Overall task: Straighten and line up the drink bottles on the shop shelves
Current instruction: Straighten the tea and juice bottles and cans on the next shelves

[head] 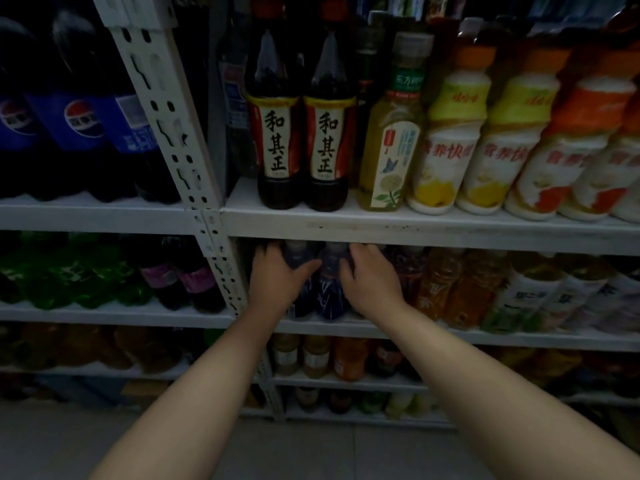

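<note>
Two dark blue bottles stand side by side at the left end of the second shelf (pixel 415 336). My left hand (pixel 277 275) is wrapped around the left dark blue bottle (pixel 296 254) near its shoulder. My right hand (pixel 372 278) grips the right dark blue bottle (pixel 330 289) from its right side. Both bottles' caps are hidden under the shelf above. Purple-labelled and orange tea bottles (pixel 436 285) stand in a row to the right of my hands.
On the upper shelf (pixel 381 228) stand two dark herbal tea bottles (pixel 277 140), a yellow tea bottle (pixel 389 143) and white milk drink bottles (pixel 446 147). A white perforated upright (pixel 180 140) divides the bays. Cola bottles (pixel 79 126) and green bottles (pixel 69 275) fill the left bay. Lower shelves hold more bottles.
</note>
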The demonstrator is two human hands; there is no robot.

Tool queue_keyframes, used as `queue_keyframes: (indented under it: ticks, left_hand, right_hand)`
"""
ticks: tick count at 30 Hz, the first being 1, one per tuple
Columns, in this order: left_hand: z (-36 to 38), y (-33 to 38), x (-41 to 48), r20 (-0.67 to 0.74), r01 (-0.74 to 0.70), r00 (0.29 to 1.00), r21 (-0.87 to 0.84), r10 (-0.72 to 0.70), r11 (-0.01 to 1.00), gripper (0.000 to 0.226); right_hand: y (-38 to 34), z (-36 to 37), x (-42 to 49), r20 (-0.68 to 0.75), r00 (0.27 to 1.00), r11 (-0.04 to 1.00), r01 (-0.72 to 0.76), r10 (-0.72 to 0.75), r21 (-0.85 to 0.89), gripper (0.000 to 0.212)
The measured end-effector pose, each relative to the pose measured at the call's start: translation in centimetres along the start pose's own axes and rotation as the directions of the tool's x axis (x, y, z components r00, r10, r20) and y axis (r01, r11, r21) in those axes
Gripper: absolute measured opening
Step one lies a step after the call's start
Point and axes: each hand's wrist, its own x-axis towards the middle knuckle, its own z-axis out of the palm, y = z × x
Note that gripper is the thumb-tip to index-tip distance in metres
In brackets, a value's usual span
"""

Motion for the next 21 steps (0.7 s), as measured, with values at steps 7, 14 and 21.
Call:
queue_keyframes:
  ticks: [7, 14, 21]
  left_hand:
    - [-1.0, 0.0, 1.5, 0.126, -0.002, 0.992, -0.061, 0.01, 0.998, 0.043]
    - [-2.6, -0.8, 2.4, 0.295, 0.059, 0.956, -0.211, 0.006, 0.976, 0.045]
    - [-2.6, -0.9, 2.9, 0.423, 0.042, 0.905, -0.171, 0.035, 0.984, 0.035]
  right_hand:
    - [-0.6, 0.7, 2.1, 0.112, 0.991, 0.993, -0.085, 0.076, 0.078, 0.028]
    - [-0.3, 1.1, 2.5, 0.095, 0.989, 0.982, -0.128, 0.115, 0.137, 0.033]
    - [-0.9, 1.7, 2.7, 0.104, 0.977, 0.97, -0.199, 0.186, 0.139, 0.038]
